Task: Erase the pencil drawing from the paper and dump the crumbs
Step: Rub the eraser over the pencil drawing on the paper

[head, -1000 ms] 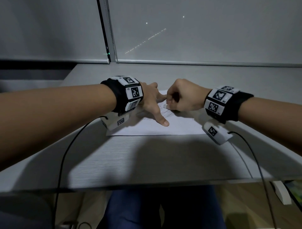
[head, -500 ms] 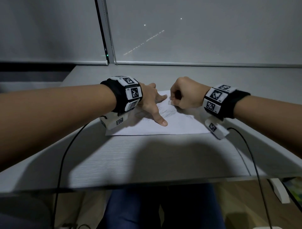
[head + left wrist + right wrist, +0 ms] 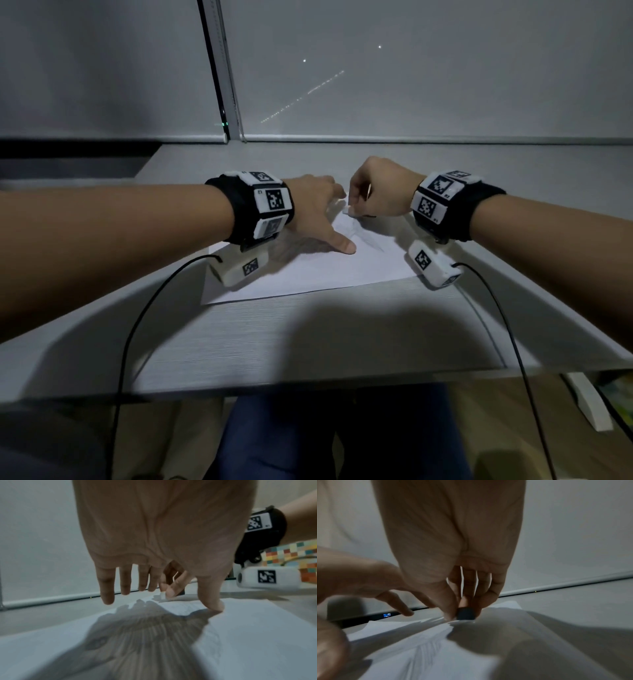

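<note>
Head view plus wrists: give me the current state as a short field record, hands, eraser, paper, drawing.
left hand: fingers spread, thumb tip pressing the paper flat
right hand: pinching the eraser, tip down at the paper's far part
eraser: white end shows in left wrist view, dark end in right wrist view
paper: flat on the desk, near edge uncovered
drawing: faint pencil lines remain between the hands
crumbs: too small to tell

Matt white paper [image 3: 342,270], wood-grain desk [image 3: 308,342]
</note>
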The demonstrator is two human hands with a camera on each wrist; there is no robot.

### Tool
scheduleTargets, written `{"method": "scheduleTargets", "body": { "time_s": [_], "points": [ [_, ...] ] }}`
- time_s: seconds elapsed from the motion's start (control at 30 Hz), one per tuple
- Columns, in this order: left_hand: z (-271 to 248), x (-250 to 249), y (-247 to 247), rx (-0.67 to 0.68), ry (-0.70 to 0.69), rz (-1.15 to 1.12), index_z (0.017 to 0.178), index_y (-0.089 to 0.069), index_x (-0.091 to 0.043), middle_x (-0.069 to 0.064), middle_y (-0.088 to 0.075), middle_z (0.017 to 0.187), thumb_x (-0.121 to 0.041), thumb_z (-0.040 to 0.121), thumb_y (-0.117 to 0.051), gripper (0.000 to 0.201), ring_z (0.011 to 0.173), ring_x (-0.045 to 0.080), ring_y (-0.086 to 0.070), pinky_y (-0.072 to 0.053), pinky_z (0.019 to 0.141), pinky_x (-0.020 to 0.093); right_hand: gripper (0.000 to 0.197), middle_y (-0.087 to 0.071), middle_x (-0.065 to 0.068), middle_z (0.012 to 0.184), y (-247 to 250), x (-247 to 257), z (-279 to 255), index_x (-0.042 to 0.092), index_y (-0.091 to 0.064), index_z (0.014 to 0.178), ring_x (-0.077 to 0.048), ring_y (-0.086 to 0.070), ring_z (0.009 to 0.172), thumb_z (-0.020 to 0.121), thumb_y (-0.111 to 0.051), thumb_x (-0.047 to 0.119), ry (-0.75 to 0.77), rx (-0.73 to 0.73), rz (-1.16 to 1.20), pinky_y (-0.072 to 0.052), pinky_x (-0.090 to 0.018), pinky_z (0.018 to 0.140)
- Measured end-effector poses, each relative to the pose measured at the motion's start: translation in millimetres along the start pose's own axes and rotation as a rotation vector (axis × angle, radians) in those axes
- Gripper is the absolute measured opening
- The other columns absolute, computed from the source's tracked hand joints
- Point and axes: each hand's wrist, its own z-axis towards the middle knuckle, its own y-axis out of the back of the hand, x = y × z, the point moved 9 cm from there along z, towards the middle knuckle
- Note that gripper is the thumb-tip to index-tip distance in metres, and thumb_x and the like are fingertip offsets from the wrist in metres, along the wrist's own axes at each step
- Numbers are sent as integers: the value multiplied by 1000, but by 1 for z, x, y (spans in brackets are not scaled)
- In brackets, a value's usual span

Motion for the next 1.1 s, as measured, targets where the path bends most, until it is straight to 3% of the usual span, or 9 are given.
{"method": "scheduleTargets", "body": {
  "time_s": [0.1,0.27,0.4,0.6,0.73,0.83,0.9,1.0,1.1],
  "points": [
    [7,-5,-10,88,-19,-39,165,-44,-23,1,-56,154,-85,77,-76,112,140,29,-57,-45,117,39,6,-76,-4,82,-4,-5,-1,13,-77,80,-18,-64,71,85,-76,16,-25,-19,-1,-48,-25,68],
    [18,0,-21,148,12,1,172,-27,-41,-4,-45,143,-100,60,-72,135,141,30,-45,-44,115,53,14,-70,3,70,1,-16,-2,17,-74,70,-23,-70,74,83,-78,16,-40,-21,-21,-58,-31,70],
    [23,-1,-24,195,-7,31,164,-27,-58,0,-41,130,-99,63,-69,117,127,33,-39,-44,99,53,13,-70,3,68,-2,-12,-7,15,-74,74,-22,-70,70,86,-78,19,-4,-39,-50,-63,-38,71],
    [28,0,-29,235,30,98,162,-27,-60,1,-38,132,-107,52,-61,125,126,33,-38,-37,91,50,11,-66,8,61,-8,4,-17,15,-76,74,-4,-58,53,85,-77,16,92,56,-12,-47,-19,58],
    [28,-2,-27,230,41,130,165,-26,-52,2,-39,134,-105,54,-64,129,128,34,-41,-38,87,47,14,-71,3,64,3,-10,-3,16,-75,68,-14,-66,61,81,-79,15,-9,-15,-30,-62,-34,65],
    [27,-2,-26,218,47,117,165,-20,-57,2,-39,134,-106,49,-63,133,130,36,-41,-40,89,49,16,-72,1,66,5,-7,-2,16,-74,67,-21,-70,65,82,-78,17,-26,-47,-68,-66,-39,69],
    [24,-1,-27,217,56,88,164,-20,-60,1,-39,133,-107,46,-63,134,129,35,-39,-41,93,52,15,-71,1,64,-1,1,-8,15,-73,67,-20,-70,65,82,-75,15,13,-25,-76,-64,-37,66],
    [22,1,-27,206,60,58,159,-27,-63,-1,-39,131,-107,42,-64,130,128,33,-37,-42,96,54,20,-68,4,59,-7,7,-17,17,-72,63,-4,-61,54,82,-77,15,46,37,-28,-55,-27,60],
    [23,0,-28,209,59,60,164,-17,-64,0,-38,132,-107,44,-66,137,128,33,-36,-41,95,55,20,-68,6,59,-1,-6,-15,19,-73,62,-5,-58,54,81,-82,18,-14,7,24,-52,-26,60]
  ]
}}
